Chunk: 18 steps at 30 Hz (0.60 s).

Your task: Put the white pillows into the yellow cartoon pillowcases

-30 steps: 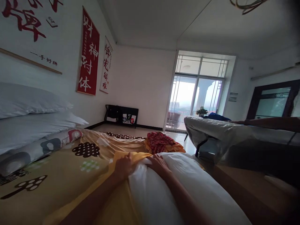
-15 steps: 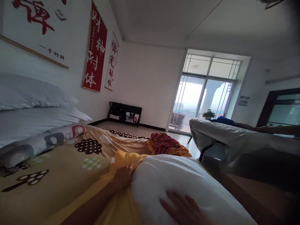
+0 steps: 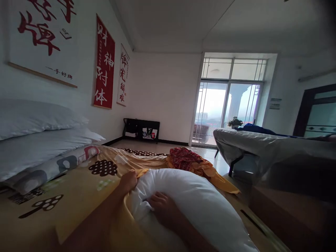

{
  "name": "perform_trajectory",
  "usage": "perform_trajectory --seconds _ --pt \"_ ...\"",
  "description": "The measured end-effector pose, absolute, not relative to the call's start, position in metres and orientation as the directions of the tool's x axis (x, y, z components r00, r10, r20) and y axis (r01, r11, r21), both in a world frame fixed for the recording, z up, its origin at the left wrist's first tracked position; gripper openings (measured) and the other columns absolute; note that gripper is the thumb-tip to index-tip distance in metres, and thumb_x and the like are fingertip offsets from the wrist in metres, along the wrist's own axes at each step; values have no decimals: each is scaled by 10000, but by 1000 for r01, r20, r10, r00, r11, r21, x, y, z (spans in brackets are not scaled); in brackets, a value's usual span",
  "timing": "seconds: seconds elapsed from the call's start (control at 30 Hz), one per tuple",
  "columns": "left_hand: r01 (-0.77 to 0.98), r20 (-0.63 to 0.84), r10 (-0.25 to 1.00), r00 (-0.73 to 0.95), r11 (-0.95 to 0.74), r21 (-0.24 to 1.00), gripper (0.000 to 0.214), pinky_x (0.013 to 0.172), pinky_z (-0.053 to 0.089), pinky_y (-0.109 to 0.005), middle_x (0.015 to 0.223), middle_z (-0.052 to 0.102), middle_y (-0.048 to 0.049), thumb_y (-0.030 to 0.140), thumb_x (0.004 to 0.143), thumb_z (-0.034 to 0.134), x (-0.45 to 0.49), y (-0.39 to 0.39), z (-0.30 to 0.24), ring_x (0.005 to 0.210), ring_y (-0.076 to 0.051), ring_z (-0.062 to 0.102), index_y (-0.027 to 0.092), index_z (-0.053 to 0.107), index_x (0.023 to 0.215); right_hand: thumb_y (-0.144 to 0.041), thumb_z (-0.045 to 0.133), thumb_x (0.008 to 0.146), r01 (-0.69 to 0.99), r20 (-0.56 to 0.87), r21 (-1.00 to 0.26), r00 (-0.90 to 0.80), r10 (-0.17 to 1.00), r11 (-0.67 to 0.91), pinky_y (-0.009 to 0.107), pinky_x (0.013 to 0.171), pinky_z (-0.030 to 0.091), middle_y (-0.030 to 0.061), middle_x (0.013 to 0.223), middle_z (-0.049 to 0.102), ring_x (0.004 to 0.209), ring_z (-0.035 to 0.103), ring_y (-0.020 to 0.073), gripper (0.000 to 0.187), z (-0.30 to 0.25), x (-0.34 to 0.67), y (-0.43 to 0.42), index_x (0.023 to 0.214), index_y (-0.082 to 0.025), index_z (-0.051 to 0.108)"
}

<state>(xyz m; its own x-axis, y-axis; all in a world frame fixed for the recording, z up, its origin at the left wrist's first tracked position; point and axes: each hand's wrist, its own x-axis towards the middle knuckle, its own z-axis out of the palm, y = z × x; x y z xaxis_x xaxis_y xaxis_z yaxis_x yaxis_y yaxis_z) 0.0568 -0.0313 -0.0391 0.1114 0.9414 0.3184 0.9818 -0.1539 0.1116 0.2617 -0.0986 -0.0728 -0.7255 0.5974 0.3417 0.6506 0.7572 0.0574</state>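
A plump white pillow (image 3: 199, 196) lies on the bed in front of me, its near left end tucked against a yellow pillowcase (image 3: 126, 224). My left hand (image 3: 129, 181) is closed on the edge of the pillowcase, just left of the pillow. With fingers curled into the fabric, my right hand (image 3: 164, 208) grips the pillow near its left end, where the cloth bunches in creases. The inside of the pillowcase is hidden from view.
A red plaid cloth (image 3: 183, 158) on yellow fabric lies beyond the pillow. White pillows (image 3: 47, 147) are stacked at left on the patterned bedsheet (image 3: 76, 185). To the right stands a plastic-covered table (image 3: 252, 141) with blue cloth (image 3: 258, 128); part of another person's arm (image 3: 324, 138) shows there.
My right hand has moved from lying spread on the pillow to gripping its left end. My left hand has shifted left with the pillowcase edge. The view has tilted slightly.
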Motion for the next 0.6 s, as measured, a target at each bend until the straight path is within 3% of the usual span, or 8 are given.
perform_trajectory --seconds 0.1,0.17,0.23,0.3,0.37,0.43,0.53,0.6 --pt "958 438 868 233 -283 52 338 923 417 -316 1133 617 -111 143 886 372 45 -62 -58 1042 -204 563 165 613 1122 -164 498 844 655 362 8 -706 608 756 304 841 416 18 1038 653 958 530 182 410 -77 273 -105 1236 -260 572" --pt "872 492 754 435 -489 -22 273 928 395 -327 1043 627 -85 150 878 387 39 -90 -68 1004 -200 543 187 626 1004 -191 539 796 662 358 -3 -699 619 749 328 866 419 26 1049 642 960 521 198 511 -69 286 -115 1300 -268 523" --pt "737 424 647 634 -671 -78 187 838 405 -319 901 631 -49 186 878 424 35 -115 -76 879 -184 553 200 607 837 -204 556 766 683 350 -10 -682 643 730 356 938 401 43 1121 622 1019 514 210 578 -63 296 -128 1337 -260 489" --pt "659 302 608 734 -746 -97 198 777 399 -311 851 627 -26 237 904 437 32 -132 -83 814 -169 561 203 583 775 -222 565 766 722 365 7 -646 670 692 397 1032 341 78 1293 548 1171 461 239 616 -67 300 -143 1371 -242 455" --pt "641 243 604 759 -758 -118 236 770 392 -315 848 627 -23 274 930 427 29 -140 -88 799 -166 569 201 591 776 -248 569 784 755 411 92 -623 666 649 447 1078 287 108 1451 412 1319 342 281 651 -80 301 -159 1413 -232 403" --pt "635 256 593 763 -762 -129 241 773 386 -324 824 624 -26 279 925 443 27 -140 -91 792 -169 573 194 594 757 -234 559 800 757 470 234 -637 610 610 461 1054 314 110 1503 344 1368 288 299 695 -98 301 -173 1457 -255 332" --pt "580 341 510 790 -802 -145 210 729 379 -323 741 613 -24 251 855 505 25 -137 -90 741 -165 570 176 553 664 -154 517 818 764 565 389 -639 521 515 430 983 377 97 1467 410 1322 381 285 713 -118 305 -180 1475 -305 286" --pt "526 399 426 812 -831 -182 178 677 368 -320 653 595 -17 230 758 553 29 -136 -88 679 -159 561 172 515 594 -132 499 829 793 579 371 -604 547 483 422 970 382 108 1427 461 1271 444 273 686 -120 309 -173 1470 -286 307"
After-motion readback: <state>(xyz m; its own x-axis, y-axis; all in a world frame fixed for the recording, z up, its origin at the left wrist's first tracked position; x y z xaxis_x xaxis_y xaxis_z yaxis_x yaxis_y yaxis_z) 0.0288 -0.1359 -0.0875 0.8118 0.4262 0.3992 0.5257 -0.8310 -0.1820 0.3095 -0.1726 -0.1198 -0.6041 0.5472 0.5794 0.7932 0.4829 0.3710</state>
